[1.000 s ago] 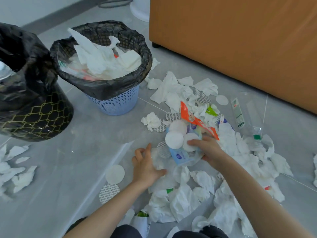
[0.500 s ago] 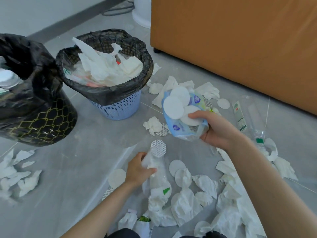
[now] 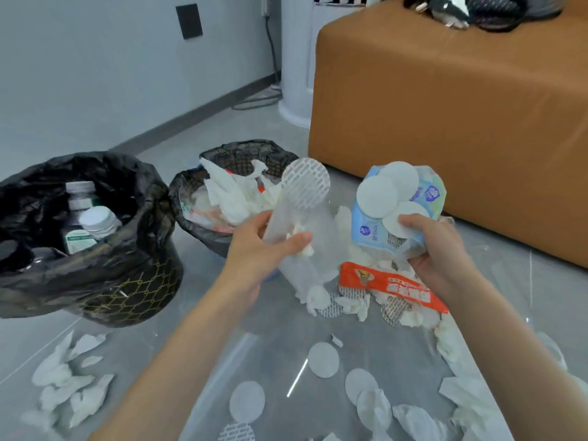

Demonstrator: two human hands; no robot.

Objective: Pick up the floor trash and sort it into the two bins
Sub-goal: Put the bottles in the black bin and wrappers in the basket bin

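Observation:
My left hand (image 3: pixel 265 246) grips a clear plastic bag (image 3: pixel 305 237) with a round patterned cotton pad (image 3: pixel 306 183) stuck at its top and a bit of tissue under the thumb. My right hand (image 3: pixel 436 249) holds a blue-and-white wipes packet (image 3: pixel 369 227) with three round white pads (image 3: pixel 380 195) pinned on it by the thumb. Both are raised in front of the blue basket bin (image 3: pixel 191 198), lined in black and full of tissues. The black bin (image 3: pixel 127 294) at left holds bottles.
An orange wrapper (image 3: pixel 391 286), crumpled tissues (image 3: pixel 337 302) and cotton pads (image 3: pixel 323 359) lie on the grey floor below my hands. More tissues (image 3: pixel 66 389) lie at lower left. A brown sofa (image 3: pixel 461 122) stands at right, a white appliance (image 3: pixel 296 58) behind.
Both hands have risen from the floor. My left hand lifted the clear bag and pad up beside the packet; the view tilted up toward the bins and the wall.

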